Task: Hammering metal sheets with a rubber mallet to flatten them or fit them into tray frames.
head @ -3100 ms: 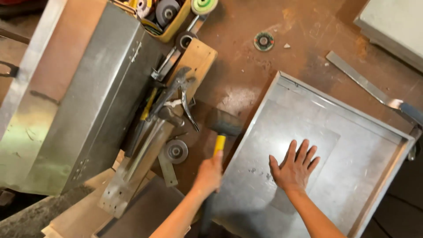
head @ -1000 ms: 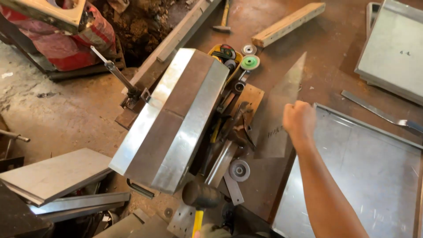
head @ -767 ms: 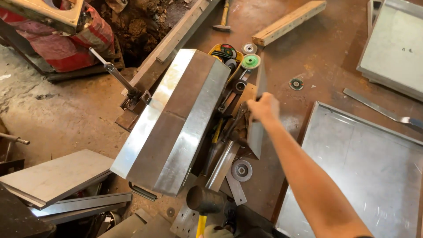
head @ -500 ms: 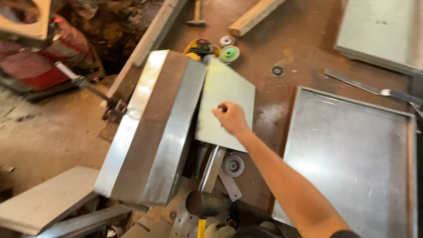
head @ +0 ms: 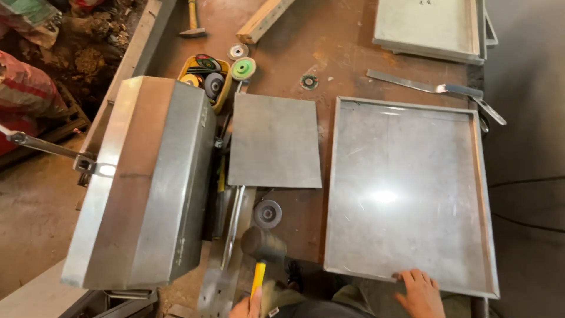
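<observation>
My left hand (head: 246,307) shows at the bottom edge, closed around the yellow handle of a black-headed mallet (head: 262,245) whose head rests on the rusty workbench. My right hand (head: 420,292) lies with fingers spread on the near rim of a large shallow sheet-metal tray (head: 331,194). A flat square metal sheet (head: 274,141) lies just left of the tray, on top of loose tools, with no hand on it.
A long folded sheet-metal box (head: 147,176) lies at the left. A yellow bin of grinding discs (head: 203,79), a green disc (head: 243,68), a metal strip (head: 412,84), a second tray (head: 426,26), a hammer (head: 192,23) and a wooden block (head: 262,20) sit further back.
My right hand carried the square sheet over the tools, laid it flat left of the tray, then drew back to the tray's near rim. The mallet stayed in my left hand.
</observation>
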